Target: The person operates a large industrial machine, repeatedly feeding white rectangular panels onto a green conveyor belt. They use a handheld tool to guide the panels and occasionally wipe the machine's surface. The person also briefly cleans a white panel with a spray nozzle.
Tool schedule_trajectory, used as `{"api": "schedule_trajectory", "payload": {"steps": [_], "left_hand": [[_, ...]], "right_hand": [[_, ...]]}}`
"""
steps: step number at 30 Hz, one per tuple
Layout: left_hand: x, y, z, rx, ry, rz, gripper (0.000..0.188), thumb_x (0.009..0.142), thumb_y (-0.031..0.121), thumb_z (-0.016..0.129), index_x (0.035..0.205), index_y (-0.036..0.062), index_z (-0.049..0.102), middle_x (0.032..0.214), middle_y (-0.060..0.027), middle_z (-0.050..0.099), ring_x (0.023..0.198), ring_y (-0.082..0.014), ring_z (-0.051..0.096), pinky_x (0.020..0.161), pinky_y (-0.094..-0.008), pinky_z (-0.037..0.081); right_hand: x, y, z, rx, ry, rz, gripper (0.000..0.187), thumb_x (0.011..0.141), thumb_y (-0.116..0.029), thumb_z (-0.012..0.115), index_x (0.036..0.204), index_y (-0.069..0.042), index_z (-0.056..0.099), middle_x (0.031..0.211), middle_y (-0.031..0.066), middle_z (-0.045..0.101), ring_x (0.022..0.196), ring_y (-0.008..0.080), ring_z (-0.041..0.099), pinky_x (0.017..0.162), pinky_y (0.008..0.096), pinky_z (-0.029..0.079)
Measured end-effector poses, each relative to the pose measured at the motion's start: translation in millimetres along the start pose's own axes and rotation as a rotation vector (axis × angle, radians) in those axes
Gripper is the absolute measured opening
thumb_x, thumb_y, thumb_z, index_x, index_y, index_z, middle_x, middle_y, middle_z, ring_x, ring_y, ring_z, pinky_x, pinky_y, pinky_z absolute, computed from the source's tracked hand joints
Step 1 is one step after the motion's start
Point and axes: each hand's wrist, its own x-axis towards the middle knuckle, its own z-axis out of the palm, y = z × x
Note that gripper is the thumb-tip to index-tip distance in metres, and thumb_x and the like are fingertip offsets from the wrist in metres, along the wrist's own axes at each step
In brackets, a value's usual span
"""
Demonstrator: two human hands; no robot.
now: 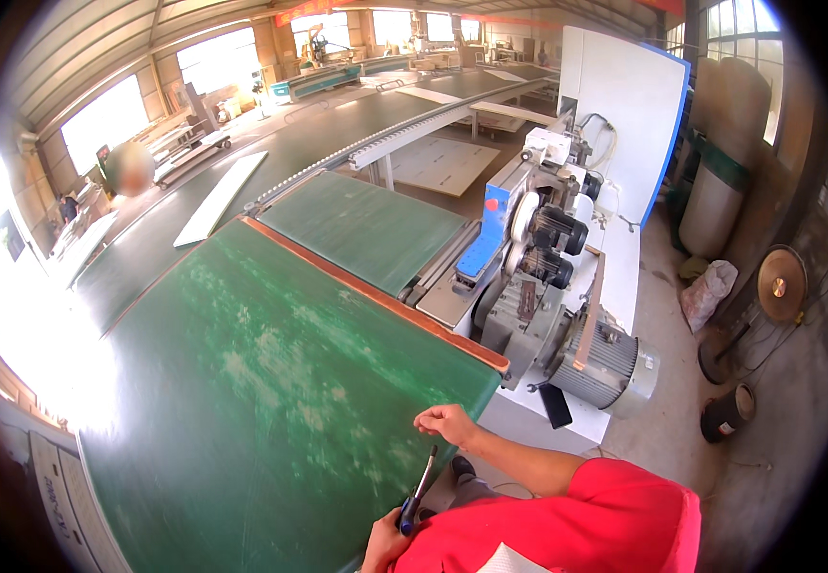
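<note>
My left hand (387, 541) is at the near edge of the green belt, closed around the handle of a screwdriver (423, 484). Its handle is black and blue, and its thin shaft points up and away from me. Above the belt's near right corner, my right hand (445, 422) has its fingers curled together. Whatever is in them, if anything, is too small to make out. The wide green conveyor belt (270, 372) has pale scuffs, and an orange-brown strip (376, 292) runs across its far edge.
Right of the belt stands a machine with motors (597, 363) and a blue guard (486, 244). A phone (555, 406) lies on its white base. A long white panel (223, 199) rests on the farther conveyor. A pedestal fan (781, 285) and a dark bucket (727, 413) stand far right.
</note>
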Motion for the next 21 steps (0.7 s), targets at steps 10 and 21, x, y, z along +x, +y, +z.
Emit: {"api": "schedule_trajectory", "payload": {"steps": [10,21], "left_hand": [[-5,1,-2,0.045,-0.027,-0.085,0.057,0.076,0.039,0.082,0.116,0.0018,0.066,0.082,-0.0118,0.069,0.075,-0.0168,0.064,0.073,-0.0319,0.050],[-3,-5,-2,0.050,-0.029,-0.089,0.058,0.075,0.039,0.082,0.116,0.0018,0.066,0.085,-0.0121,0.070,0.076,-0.0169,0.064,0.074,-0.0322,0.050]], "right_hand": [[5,9,1,-0.016,-0.053,0.003,0.021,0.092,-0.017,0.064,0.100,0.000,0.072,0.091,0.0046,0.071,0.080,0.0099,0.064,0.073,0.0239,0.051],[-2,-1,5,-0.013,-0.017,-0.012,0.018,0.092,-0.017,0.064,0.097,-0.001,0.072,0.087,0.0020,0.069,0.077,0.0079,0.062,0.069,0.0231,0.050]]}}
